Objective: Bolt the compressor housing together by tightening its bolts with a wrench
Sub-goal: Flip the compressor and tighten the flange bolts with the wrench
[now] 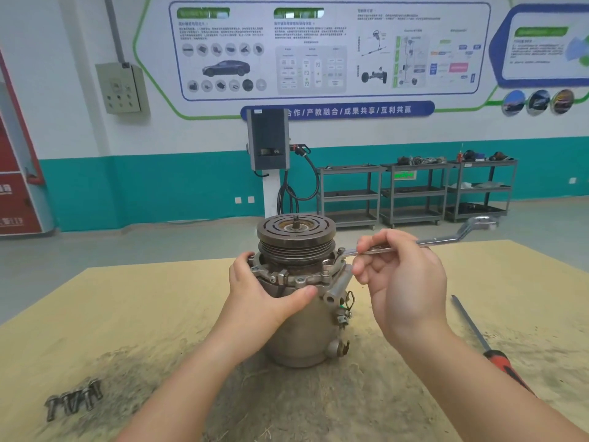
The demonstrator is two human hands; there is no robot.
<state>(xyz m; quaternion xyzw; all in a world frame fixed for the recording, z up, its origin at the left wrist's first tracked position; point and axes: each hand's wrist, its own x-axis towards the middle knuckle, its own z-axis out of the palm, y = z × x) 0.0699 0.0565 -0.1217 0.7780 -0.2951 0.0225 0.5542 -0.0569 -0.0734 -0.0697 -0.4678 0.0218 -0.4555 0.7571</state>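
The metal compressor (pixel 302 333) stands upright in the middle of the table, its grooved pulley (pixel 296 237) on top. My left hand (pixel 264 288) grips the housing flange from the left, thumb across the front. My right hand (pixel 401 275) pinches the shank of a long silver ring wrench (pixel 446 240), whose near end sits on a bolt (pixel 341 251) at the flange's right rim. The wrench's far end sticks out to the right, above the table.
Three loose bolts (pixel 75 398) lie at the table's front left. A screwdriver with a red and black handle (pixel 490 346) lies at the right. The wooden tabletop (pixel 127 314) is stained dark around the compressor. Metal shelf carts (pixel 414 193) stand by the far wall.
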